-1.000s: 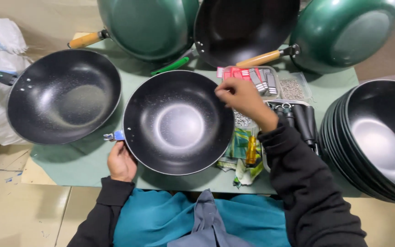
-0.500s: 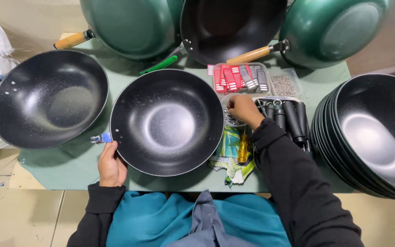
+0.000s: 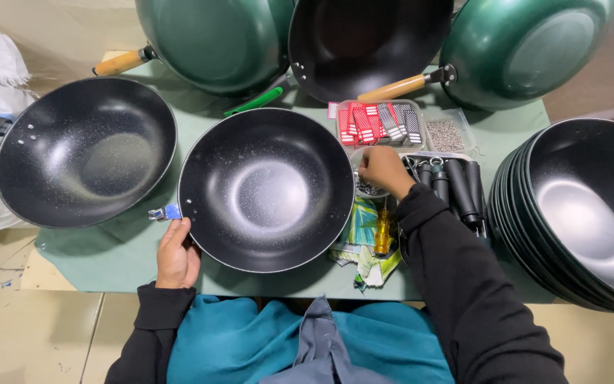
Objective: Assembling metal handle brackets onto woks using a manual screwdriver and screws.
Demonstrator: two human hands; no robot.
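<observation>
Fingers of our right hand [image 3: 384,171] pinch together in the small screw dish [image 3: 368,188], left hand [image 3: 177,252] clamping the still handleless round black non-stick wok [image 3: 266,190].

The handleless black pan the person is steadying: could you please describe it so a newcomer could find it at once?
On the green table mat, look in the middle, right in front of the person. The handleless black pan lies there open side up, the left hand at its rim and the right hand beside it. Unlike the pan to its left, it has only a bare metal bracket.
</observation>
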